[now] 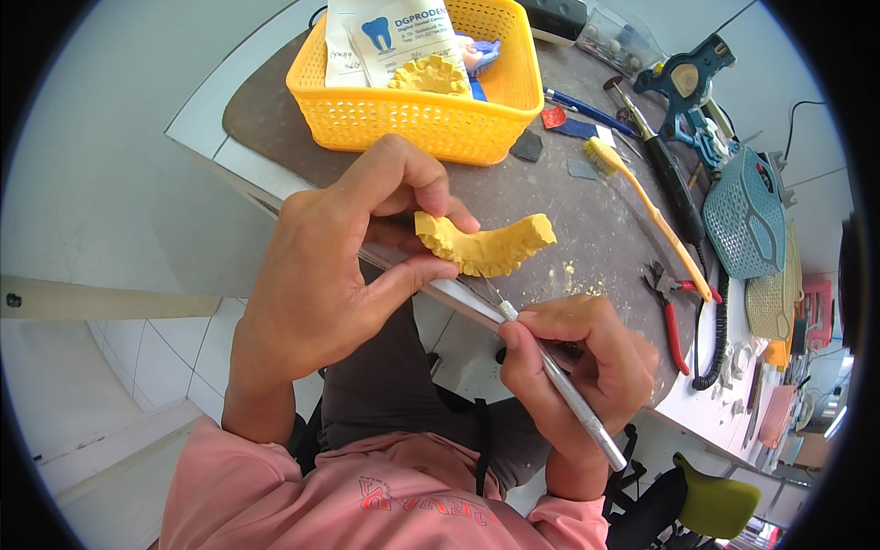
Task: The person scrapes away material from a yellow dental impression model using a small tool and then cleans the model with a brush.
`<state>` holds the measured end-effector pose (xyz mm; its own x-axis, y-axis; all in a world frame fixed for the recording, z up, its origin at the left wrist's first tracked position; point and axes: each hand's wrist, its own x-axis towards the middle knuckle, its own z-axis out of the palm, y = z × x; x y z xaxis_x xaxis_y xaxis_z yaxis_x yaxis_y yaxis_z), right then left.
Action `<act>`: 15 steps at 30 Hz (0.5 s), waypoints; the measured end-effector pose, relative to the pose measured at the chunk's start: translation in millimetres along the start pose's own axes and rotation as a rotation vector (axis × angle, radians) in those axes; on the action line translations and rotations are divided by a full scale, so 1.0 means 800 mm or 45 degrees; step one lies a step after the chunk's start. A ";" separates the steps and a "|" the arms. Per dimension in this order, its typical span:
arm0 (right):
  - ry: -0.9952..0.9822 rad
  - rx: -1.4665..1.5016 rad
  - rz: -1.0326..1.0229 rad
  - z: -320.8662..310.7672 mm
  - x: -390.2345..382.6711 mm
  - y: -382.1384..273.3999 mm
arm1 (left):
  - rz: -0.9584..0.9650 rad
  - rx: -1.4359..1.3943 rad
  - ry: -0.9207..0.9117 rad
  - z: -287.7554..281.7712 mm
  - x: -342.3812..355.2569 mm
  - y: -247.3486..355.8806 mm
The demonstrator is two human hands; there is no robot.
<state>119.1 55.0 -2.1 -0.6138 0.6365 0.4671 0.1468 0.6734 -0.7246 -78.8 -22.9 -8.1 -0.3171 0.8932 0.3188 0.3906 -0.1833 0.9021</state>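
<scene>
My left hand (357, 247) grips a yellow plaster dental model (490, 249) at its left end, thumb below and fingers above. The model is a curved arch with tooth shapes along its lower edge. In my right hand (587, 362) is a silver craft knife (573, 396), held like a pen by thumb and fingers. Its thin blade points up and left, close under the model's tooth edge; whether it touches cannot be made out. Yellow crumbs (570, 275) lie on the dark mat (550, 197) to the right of the model.
A yellow basket (412, 124) with paper packets and another yellow model (429, 75) stands behind my left hand. On the right are a toothbrush (653, 215), red-handled pliers (676, 321), a black handpiece (674, 179), a blue-green articulator (687, 87) and a blue basket (744, 215).
</scene>
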 end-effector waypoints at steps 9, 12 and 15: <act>-0.032 0.002 0.029 -0.003 -0.001 -0.002 | -0.019 0.014 -0.005 -0.001 0.000 0.002; -0.050 0.019 0.033 -0.004 0.001 0.000 | -0.018 0.008 -0.011 -0.002 0.001 0.001; -0.076 0.066 -0.050 -0.011 0.000 0.006 | -0.036 -0.008 -0.022 -0.005 0.001 0.002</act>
<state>126.6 61.9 -1.0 -0.6639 0.5851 0.4658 0.0823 0.6762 -0.7321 -81.8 -23.9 -5.2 -0.3132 0.9050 0.2879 0.3764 -0.1600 0.9125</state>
